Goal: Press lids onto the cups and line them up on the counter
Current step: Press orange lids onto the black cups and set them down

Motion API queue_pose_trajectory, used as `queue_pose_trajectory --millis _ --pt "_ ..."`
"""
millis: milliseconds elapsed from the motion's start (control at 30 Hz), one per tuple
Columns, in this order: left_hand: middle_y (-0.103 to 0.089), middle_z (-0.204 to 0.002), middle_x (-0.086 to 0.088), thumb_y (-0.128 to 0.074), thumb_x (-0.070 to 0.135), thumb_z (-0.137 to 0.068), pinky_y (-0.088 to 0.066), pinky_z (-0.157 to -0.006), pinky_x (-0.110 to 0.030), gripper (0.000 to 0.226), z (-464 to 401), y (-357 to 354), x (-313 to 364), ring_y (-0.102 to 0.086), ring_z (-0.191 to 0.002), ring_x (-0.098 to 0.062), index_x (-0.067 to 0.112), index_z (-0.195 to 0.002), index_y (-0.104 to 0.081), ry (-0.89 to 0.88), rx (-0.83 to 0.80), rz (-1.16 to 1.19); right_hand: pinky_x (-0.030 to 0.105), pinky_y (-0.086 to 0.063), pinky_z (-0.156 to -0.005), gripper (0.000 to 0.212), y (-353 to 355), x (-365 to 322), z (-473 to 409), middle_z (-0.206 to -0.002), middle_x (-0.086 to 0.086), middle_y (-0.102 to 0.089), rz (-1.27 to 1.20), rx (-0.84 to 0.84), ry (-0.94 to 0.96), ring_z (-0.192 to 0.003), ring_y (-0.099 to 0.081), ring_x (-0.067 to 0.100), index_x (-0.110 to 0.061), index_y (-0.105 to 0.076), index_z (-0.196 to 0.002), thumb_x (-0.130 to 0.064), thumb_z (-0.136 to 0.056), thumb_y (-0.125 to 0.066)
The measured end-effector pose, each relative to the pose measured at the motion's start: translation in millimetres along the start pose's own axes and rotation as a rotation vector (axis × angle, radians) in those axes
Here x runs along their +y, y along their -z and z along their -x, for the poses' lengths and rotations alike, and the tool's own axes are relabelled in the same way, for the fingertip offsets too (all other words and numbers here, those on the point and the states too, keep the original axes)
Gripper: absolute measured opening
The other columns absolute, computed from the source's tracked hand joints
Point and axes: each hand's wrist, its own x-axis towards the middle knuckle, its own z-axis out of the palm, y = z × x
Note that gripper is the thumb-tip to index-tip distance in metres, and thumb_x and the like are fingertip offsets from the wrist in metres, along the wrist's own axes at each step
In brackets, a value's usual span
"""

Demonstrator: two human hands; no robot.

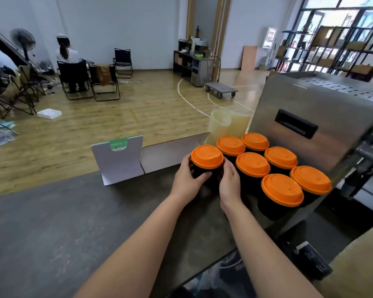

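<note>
- Gripping the black cup (202, 172) with both hands, my left hand (186, 179) and right hand (229, 182) curl round its sides; its orange lid (207, 157) looks seated.
- Six lidded cups (280, 190) stand just right of my right hand on the counter (73, 211).
- Lining-up step, I judge: next, nudge it level with them.

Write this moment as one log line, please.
step: lining up | left hand and right hand: both grip black cup | orange lid: on | place: counter
</note>
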Motion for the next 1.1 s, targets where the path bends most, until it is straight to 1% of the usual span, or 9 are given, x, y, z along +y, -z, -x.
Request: queue_pose_trajectory --millis 167,367,433,533,600,733,867,967,1100 --pt "-0.056 -0.138 0.009 -0.078 0.021 -0.084 -0.041 -0.11 -0.029 0.072 -8.6 3.5 -1.2 -0.05 -0.129 -0.009 0.027 -0.145 -0.041 -0.011 0.036 -0.038 0.036 -0.038 -0.112 0.039 -7.3 4.9 -10.0 -0.138 -0.007 -0.057 -0.005 -0.046 -0.009 -0.13 -0.049 0.008 -0.022 -0.055 -0.138 -0.033 -0.106 -0.035" --pt "-0.053 -0.14 0.012 -0.072 0.021 -0.089 -0.032 -0.104 -0.02 0.07 -14.5 2.3 -1.4 -0.044 -0.131 -0.003 0.028 -0.149 -0.036 -0.023 0.014 -0.093 0.031 -0.036 -0.111 0.04 -8.4 4.1 -11.8 -0.141 -0.009 -0.054 0.002 -0.08 -0.013 -0.131 -0.045 0.007 -0.026 -0.051 -0.141 -0.035 -0.106 -0.034" --pt "-0.051 -0.144 0.011 -0.072 0.021 -0.089 -0.032 -0.108 -0.023 0.074 -13.0 1.8 -3.4 -0.042 -0.135 -0.006 0.028 -0.152 -0.033 -0.009 0.011 -0.099 0.031 -0.035 -0.11 0.04 -9.1 4.9 -11.9 -0.142 -0.008 -0.052 0.006 -0.08 -0.019 -0.131 -0.044 0.006 -0.024 -0.05 -0.142 -0.035 -0.106 -0.034" --pt "-0.039 -0.156 0.007 -0.073 0.03 -0.088 -0.032 -0.118 -0.038 0.087 -5.7 8.0 -6.0 -0.035 -0.144 -0.012 0.029 -0.157 -0.02 0.056 0.008 -0.085 0.036 -0.034 -0.114 0.043 -8.1 8.1 -5.2 -0.145 -0.005 -0.049 -0.023 -0.052 -0.082 -0.134 -0.043 0.01 -0.025 -0.047 -0.144 -0.038 -0.105 -0.035" --pt "-0.035 -0.158 0.003 -0.071 0.028 -0.091 -0.032 -0.118 -0.037 0.086 2.8 19.6 -5.1 -0.035 -0.144 -0.015 0.026 -0.158 -0.017 0.106 0.018 -0.066 0.036 -0.035 -0.113 0.045 -3.8 8.0 8.0 -0.148 -0.003 -0.047 -0.102 -0.03 -0.151 -0.136 -0.043 0.014 -0.025 -0.044 -0.145 -0.039 -0.104 -0.035" --pt "-0.059 -0.135 0.005 -0.064 0.021 -0.096 -0.043 -0.092 -0.007 0.053 28.8 65.6 -1.2 -0.058 -0.119 -0.005 0.024 -0.146 -0.046 0.145 0.003 -0.06 0.031 -0.036 -0.11 0.044 2.3 -3.5 61.0 -0.143 0.003 -0.05 -0.226 -0.037 -0.208 -0.133 -0.047 0.016 -0.017 -0.04 -0.146 -0.033 -0.106 -0.031" --pt "-0.07 -0.112 0.016 -0.062 0.025 -0.097 -0.047 -0.091 -0.014 0.021 70.0 126.0 1.7 -0.064 -0.105 0.0 0.037 -0.114 -0.065 0.188 0.006 -0.096 0.036 -0.038 -0.109 0.039 -16.3 -5.7 109.9 -0.13 0.006 -0.056 -0.263 -0.084 -0.225 -0.122 -0.054 0.019 -0.014 -0.048 -0.137 -0.027 -0.106 -0.029" --pt "-0.071 -0.111 0.013 -0.059 0.025 -0.099 -0.047 -0.083 -0.012 0.017 113.6 175.5 7.4 -0.065 -0.094 0.006 0.037 -0.107 -0.065 0.224 0.067 -0.105 0.04 -0.04 -0.109 0.037 -48.9 -7.8 145.2 -0.125 0.009 -0.059 -0.289 -0.148 -0.26 -0.119 -0.056 0.022 -0.012 -0.049 -0.137 -0.023 -0.106 -0.03" --pt "-0.07 -0.103 0.004 -0.056 0.015 -0.1 -0.045 -0.074 -0.011 0.021 185.4 252.0 10.8 -0.062 -0.082 -0.001 0.035 -0.101 -0.064 0.245 0.225 -0.074 0.037 -0.04 -0.106 0.037 -109.0 -13.9 206.8 -0.122 0.011 -0.059 -0.302 -0.305 -0.323 -0.12 -0.056 0.025 -0.009 -0.048 -0.136 -0.02 -0.107 -0.029"
